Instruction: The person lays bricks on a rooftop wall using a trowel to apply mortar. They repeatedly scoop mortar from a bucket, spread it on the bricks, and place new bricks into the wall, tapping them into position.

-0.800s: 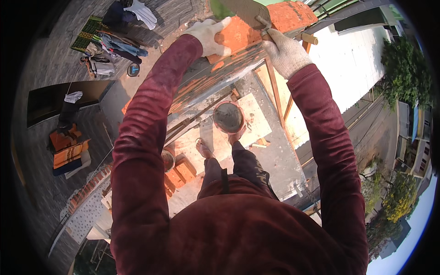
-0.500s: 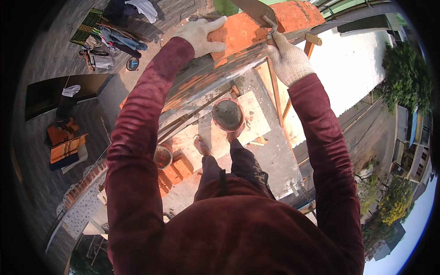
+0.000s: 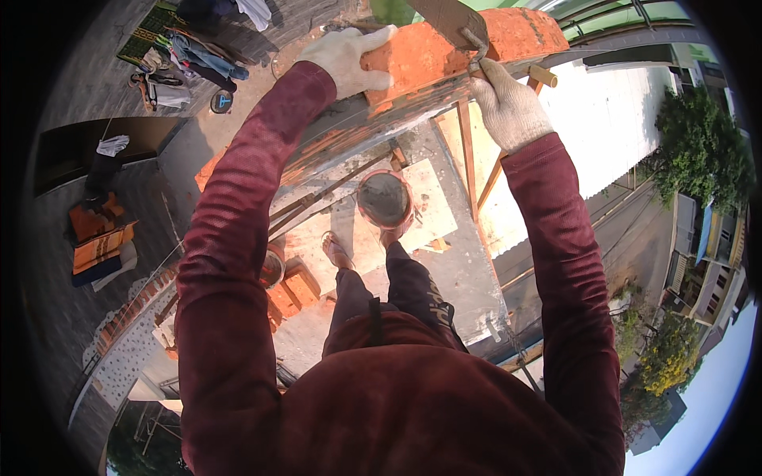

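Observation:
My left hand [image 3: 345,62], in a pale knit glove, grips the left end of an orange brick [image 3: 406,62] on top of the brick wall [image 3: 329,136]. Its thumb and fingers spread over the brick's end. In my right hand [image 3: 512,109], gloved too, is a trowel [image 3: 449,19]; the fingers close round its handle, mostly hiding it. The metal blade lies across the top, near where the gripped brick meets another orange brick [image 3: 522,33] on the right. Grey mortar shows along the wall below.
By my feet stands a bucket of grey mortar [image 3: 384,198]. Another bucket [image 3: 272,266] and several loose bricks [image 3: 295,290] are to the left. Wooden props [image 3: 467,155] lean at the wall's right side. A road [image 3: 635,230] lies far below on the right.
My right hand and the trowel have shifted slightly right, and the blade sits at a slightly different angle. My left hand stays on the brick. The whole view has turned a little.

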Demonstrator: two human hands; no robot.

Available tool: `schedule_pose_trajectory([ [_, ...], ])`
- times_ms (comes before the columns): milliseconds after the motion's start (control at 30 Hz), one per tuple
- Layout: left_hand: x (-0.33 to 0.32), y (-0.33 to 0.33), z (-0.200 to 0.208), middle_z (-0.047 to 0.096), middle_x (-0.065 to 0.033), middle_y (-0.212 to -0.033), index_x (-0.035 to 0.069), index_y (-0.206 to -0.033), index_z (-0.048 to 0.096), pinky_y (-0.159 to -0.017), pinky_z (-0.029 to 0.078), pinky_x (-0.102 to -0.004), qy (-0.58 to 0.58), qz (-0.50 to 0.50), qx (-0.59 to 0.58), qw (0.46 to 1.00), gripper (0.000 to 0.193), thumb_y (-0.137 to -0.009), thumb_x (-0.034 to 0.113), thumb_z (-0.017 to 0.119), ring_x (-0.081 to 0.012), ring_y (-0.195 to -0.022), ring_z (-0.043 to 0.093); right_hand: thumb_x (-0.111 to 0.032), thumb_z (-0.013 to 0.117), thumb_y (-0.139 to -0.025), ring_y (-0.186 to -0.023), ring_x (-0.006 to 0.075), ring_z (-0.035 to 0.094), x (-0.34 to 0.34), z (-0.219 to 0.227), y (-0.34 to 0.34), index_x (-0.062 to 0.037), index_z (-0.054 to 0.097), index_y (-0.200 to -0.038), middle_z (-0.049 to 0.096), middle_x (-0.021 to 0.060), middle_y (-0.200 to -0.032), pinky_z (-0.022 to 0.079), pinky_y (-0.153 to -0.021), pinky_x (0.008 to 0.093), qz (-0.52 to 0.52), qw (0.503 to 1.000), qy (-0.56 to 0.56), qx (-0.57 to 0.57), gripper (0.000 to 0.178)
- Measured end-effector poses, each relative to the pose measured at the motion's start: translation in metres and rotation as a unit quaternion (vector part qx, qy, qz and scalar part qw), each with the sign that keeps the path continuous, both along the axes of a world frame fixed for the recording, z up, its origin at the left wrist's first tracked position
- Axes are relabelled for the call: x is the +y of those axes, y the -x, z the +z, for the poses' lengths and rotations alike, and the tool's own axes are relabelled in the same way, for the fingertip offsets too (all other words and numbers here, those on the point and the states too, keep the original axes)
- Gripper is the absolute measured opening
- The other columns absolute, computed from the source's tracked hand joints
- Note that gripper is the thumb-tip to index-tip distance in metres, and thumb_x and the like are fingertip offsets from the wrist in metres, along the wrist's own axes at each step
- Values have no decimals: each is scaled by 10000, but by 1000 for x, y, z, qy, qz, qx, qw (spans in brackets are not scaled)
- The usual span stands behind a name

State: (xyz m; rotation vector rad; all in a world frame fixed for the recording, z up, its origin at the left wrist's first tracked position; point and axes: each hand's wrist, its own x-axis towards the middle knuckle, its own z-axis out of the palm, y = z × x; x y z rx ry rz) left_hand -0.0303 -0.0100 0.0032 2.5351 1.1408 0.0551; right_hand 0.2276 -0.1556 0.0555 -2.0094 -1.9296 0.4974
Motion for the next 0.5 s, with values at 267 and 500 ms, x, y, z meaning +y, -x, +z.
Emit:
schedule_pose_trajectory([
  [267,-4,2,-5,593,-138,-1171,363,-1585,416,-954,504,-474,-33,-6,-22,999,809,-860,542,729,-359,-1133,622,-372,497,-1087,-995,392,734,-3,6,-1,-29,569,-1369,717,247,-1009,579,-839,431,-13,1000,-2,14,450],
  [500,-4,-3,7,638,-119,-1257,368,-1584,406,-1002,518,-470,-3,-2,28,1000,848,-840,665,686,-335,-1194,632,-336,486,-1094,-972,406,735,-4,2,6,-28,566,-1364,718,255,-994,580,-806,442,-7,1000,0,22,418],
])
